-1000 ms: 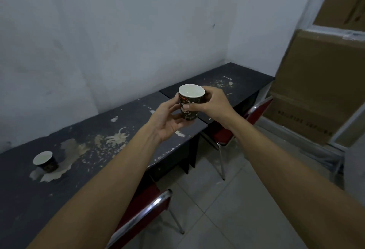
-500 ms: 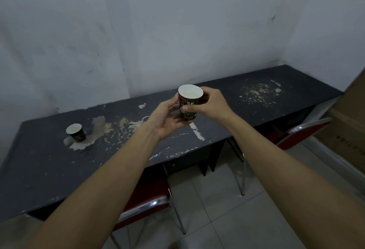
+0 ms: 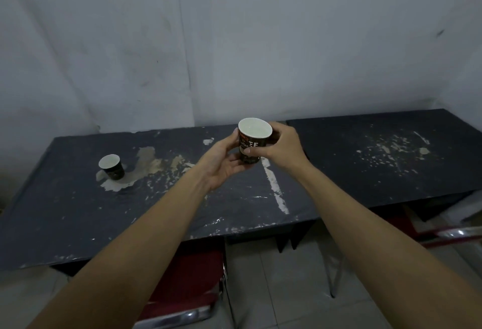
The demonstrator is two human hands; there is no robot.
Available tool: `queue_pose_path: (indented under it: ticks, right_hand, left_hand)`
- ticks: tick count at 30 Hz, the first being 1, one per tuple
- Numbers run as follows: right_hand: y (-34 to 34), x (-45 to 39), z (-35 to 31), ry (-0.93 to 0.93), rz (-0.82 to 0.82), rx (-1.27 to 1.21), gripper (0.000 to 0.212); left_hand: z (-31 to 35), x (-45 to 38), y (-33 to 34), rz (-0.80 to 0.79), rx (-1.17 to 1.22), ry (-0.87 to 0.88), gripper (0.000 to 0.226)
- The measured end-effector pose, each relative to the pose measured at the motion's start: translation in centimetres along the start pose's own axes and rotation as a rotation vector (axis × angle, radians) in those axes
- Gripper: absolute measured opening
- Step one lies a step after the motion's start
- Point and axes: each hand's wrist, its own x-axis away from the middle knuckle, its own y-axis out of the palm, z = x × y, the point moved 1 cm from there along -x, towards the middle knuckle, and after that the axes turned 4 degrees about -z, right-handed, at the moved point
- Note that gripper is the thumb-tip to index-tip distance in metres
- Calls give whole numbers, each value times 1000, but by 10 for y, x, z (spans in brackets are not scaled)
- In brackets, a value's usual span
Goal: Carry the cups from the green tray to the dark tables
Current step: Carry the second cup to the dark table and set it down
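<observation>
I hold a dark paper coffee cup with a white inside upright in the air above the left dark table. My right hand grips its side from the right. My left hand cups it from below and the left. A second dark paper cup stands upright on the left table, far left, on a pale worn patch. A second dark table adjoins on the right. The green tray is out of view.
Both tabletops are scuffed with pale flaked spots. A grey wall runs right behind the tables. A red chair with a chrome frame is tucked under the left table, another red chair at the right edge. The floor is tiled.
The view has swung left and closer to the tables, so I now face them squarely. The cup stays held in both hands at the same spot in view. The cardboard boxes have left the view.
</observation>
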Motion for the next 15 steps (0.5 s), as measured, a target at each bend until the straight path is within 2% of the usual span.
queue_pose_path:
  ticks: [2, 6, 10, 15]
  right_hand:
    - [9, -19, 14, 3, -14, 1, 65]
    - [21, -48, 34, 0, -52, -18, 64]
    - [41, -85, 60, 7, -127, -42, 63]
    - [64, -131, 97, 10, -219, -67, 67]
  left_hand:
    - [2, -13, -11, 22, -60, -2, 44]
    - [-2, -33, -29, 117, -238, 71, 21]
    - [-7, -64, -54, 245, -498, 254, 46]
    - [-15, -109, -83, 398, -631, 330, 56]
